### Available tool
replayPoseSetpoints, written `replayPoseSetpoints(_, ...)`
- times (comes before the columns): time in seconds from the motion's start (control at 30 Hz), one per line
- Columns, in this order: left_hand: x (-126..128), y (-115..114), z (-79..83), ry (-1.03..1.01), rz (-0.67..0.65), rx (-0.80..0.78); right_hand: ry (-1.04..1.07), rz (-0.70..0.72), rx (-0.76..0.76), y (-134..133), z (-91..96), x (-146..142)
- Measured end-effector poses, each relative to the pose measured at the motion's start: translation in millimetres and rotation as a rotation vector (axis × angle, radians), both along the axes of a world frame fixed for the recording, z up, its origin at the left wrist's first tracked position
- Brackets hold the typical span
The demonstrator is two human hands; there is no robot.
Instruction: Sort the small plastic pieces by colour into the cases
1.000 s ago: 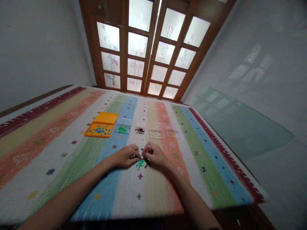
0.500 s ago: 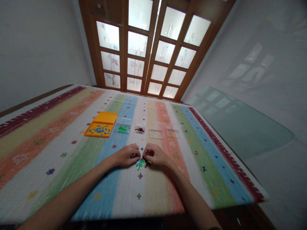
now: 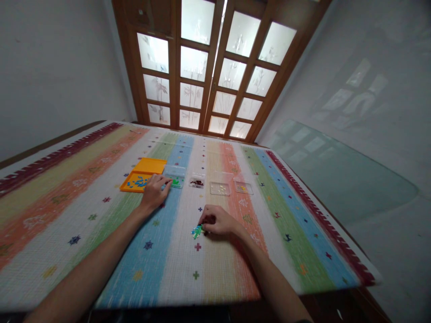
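Observation:
My left hand (image 3: pixel 156 192) reaches over the front right corner of the orange case, its fingertips at the left edge of a clear box (image 3: pixel 180 185) of small green pieces (image 3: pixel 175 181). Its thumb and fingers look closed together; whatever is between them is too small to make out. My right hand (image 3: pixel 217 220) rests near the middle of the cloth, fingers pinched on the edge of a small cluster of building pieces (image 3: pixel 197 232) in blue, green and pale colours. The hand hides the cluster's right part.
An open orange case (image 3: pixel 150 165) with blue pieces (image 3: pixel 134 182) lies at left. Rightward stand clear boxes with dark brown pieces (image 3: pixel 196 182), pale pieces (image 3: pixel 221 189) and yellow pieces (image 3: pixel 243 188). A striped cloth (image 3: pixel 134 273) covers the table.
My left hand has left the cluster and moved forward and left to the box of green pieces. My right hand has stayed at the cluster.

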State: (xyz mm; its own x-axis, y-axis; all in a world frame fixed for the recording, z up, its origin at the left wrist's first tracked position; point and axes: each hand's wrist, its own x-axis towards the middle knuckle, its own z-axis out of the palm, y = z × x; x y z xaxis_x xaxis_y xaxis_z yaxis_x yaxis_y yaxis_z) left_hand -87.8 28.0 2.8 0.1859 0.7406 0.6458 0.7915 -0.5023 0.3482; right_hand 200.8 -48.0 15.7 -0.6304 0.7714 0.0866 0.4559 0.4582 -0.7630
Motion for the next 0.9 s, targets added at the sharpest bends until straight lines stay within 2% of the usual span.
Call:
replayPoseSetpoints(0.3, -0.9, 3.5, -4.6, 0.069, 0.052, -0.019, -0.032, 0.010, 0.011, 0.5, 0.8, 1.4)
replayPoseSetpoints(0.5, 1.7, -5.7, 8.9, 0.032, -0.098, -0.022, -0.006, -0.003, 0.001, 1.2, 2.3, 4.0)
replayPoseSetpoints(0.67, -13.9, -3.3, 14.8, 0.150, -0.292, -0.181, -0.025, -0.022, -0.022, 2.7, 2.4, 6.7)
replayPoseSetpoints(0.9, -26.5, 0.4, 9.7, 0.284, -0.328, -0.265, -0.045, -0.047, -0.017, 2.3, 7.2, 9.6)
